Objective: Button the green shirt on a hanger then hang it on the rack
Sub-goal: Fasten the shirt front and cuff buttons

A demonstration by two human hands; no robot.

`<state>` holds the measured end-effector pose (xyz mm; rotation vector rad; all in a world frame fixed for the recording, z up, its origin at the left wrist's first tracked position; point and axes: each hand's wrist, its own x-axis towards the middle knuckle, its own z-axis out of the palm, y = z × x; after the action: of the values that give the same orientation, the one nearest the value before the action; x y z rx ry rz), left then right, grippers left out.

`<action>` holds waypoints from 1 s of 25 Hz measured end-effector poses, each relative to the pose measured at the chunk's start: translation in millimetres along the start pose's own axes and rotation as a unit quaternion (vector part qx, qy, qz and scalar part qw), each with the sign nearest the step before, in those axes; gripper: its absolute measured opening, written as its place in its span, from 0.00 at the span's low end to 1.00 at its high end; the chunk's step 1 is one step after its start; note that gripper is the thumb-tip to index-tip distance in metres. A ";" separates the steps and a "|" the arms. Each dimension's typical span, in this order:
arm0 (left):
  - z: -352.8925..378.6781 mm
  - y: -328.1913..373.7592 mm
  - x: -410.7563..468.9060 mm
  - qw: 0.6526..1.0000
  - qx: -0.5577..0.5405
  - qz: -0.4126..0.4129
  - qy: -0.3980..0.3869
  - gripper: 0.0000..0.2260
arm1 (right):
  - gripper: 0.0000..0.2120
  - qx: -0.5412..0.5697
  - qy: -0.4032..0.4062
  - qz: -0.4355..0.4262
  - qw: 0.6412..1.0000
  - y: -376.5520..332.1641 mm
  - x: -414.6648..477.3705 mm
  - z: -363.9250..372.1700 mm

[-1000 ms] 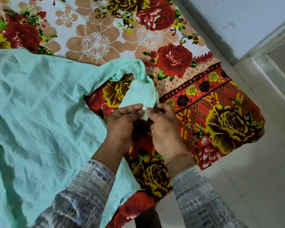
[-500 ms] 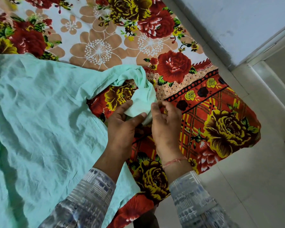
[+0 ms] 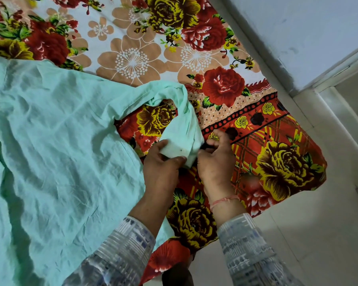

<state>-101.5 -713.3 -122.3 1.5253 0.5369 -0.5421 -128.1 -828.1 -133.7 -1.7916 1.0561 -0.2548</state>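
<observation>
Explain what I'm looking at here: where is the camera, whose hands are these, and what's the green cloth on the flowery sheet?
There is no machine here. A person works with bare hands, and every picture comes from one camera worn on the head, looking down, so the arms enter from the bottom. A green shirt lies spread over a floral sheet beside a pale floor. The left hand pinches the shirt's cuff. The right hand, fingers curled, grips the cuff's other edge.

The green shirt (image 3: 60,151) is pale and wrinkly. It lies spread out on the flowery bedsheet (image 3: 132,58). Its sleeve (image 3: 184,118) curls round in a loop.
</observation>
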 end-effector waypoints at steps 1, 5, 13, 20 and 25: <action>-3.5 -0.5 -2.5 1.000 0.016 -0.011 -0.005 0.30 | 0.28 -0.021 0.011 -0.027 0.999 0.2 -1.2 0.0; -28.0 -0.9 -13.4 0.998 0.052 -0.013 -0.016 0.31 | 0.20 -0.065 0.043 -0.146 0.986 -5.1 -13.8 6.2; -84.8 20.6 -22.9 0.999 -0.022 0.032 0.003 0.19 | 0.06 -0.286 -0.001 -0.230 0.930 -6.6 -35.7 13.5; -218.5 33.8 -39.9 0.993 -0.070 0.065 0.074 0.13 | 0.10 -0.164 -0.098 -0.382 0.904 -79.5 -155.3 122.0; -361.6 22.4 -65.5 0.981 -0.096 0.076 0.153 0.11 | 0.10 -0.140 -0.201 -0.417 0.875 -96.9 -276.9 206.4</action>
<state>-134.1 -352.5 -56.3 1.4574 0.6829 -0.1317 -118.6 -474.5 -74.2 -2.3553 -0.0314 -0.2329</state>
